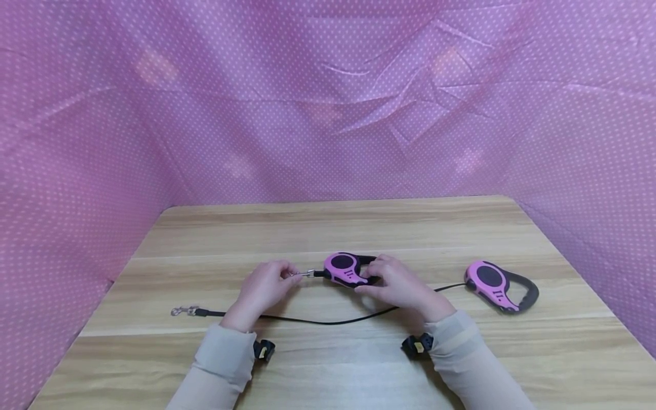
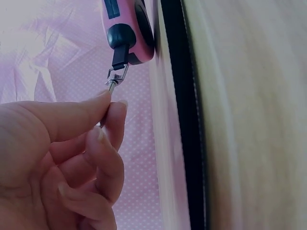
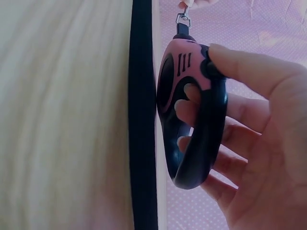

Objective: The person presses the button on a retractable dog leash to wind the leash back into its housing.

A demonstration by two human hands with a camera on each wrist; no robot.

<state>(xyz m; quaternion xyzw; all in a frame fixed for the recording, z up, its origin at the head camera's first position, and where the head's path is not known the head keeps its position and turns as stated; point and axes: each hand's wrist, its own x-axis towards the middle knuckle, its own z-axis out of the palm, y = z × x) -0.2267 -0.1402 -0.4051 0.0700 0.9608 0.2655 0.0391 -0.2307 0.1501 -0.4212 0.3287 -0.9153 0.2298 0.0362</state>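
On the table point(image 1: 328, 228), the right hand point(image 1: 402, 287) grips a leash point(image 1: 344, 269) while the left hand point(image 1: 263, 287) pinches its clip point(image 1: 307, 274) just beside.

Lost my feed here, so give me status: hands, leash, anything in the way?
Left hand pinches metal clip. Right hand grips pink leash handle, thumb on top. Second leash at right, its black cord lying under both wrists.
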